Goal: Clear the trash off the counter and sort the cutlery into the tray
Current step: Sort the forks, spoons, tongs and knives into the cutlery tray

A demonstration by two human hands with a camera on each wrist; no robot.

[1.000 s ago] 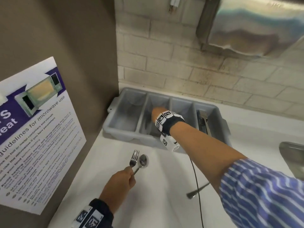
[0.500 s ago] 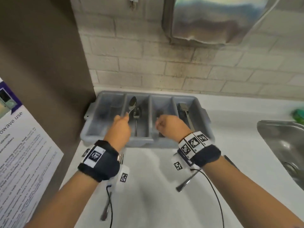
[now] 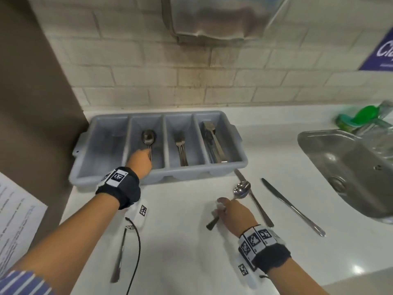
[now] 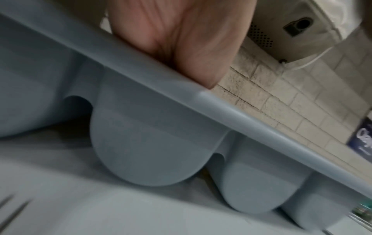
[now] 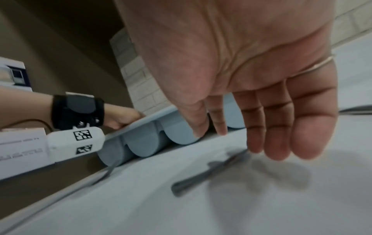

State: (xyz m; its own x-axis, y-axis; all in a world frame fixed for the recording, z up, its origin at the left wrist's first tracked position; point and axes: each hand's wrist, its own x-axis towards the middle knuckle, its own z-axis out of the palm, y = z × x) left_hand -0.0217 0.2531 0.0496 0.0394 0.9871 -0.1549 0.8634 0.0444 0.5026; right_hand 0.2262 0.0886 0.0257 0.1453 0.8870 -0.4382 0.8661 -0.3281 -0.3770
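**Right hand reaching for the loose spoon while the left sets one in the tray**

Your right hand (image 3: 235, 212), low and right of centre in the head view, hangs over a spoon (image 3: 239, 193) on the white counter (image 3: 180, 241). In the right wrist view its fingers (image 5: 281, 120) are straight and spread, gripping nothing; the handle (image 5: 203, 178) lies just under them. Close thumb and forefinger on the middle of that handle, not the bowl, so it lifts level.

Your left hand (image 3: 139, 163) reaches into the grey tray (image 3: 191, 174) at centre frame, in the second compartment from the left, at the handle of a spoon (image 3: 148, 137) lying there. I cannot tell whether its fingers grip that handle or have let go. Put the next spoon in that same compartment; forks (image 3: 180, 149) fill the third and more cutlery (image 3: 212, 143) the fourth.

Two knives (image 3: 292, 207) lie at right of centre beside the sink (image 3: 331, 158), and another utensil (image 3: 120, 258) lies at lower left. No trash shows on the counter that I can make out.

Compared with half a second ago, your right hand has dropped from the tray's front edge to the counter. The spoon your left hand held up above the tray is now down inside it. The view has swung right, showing more of the sink.
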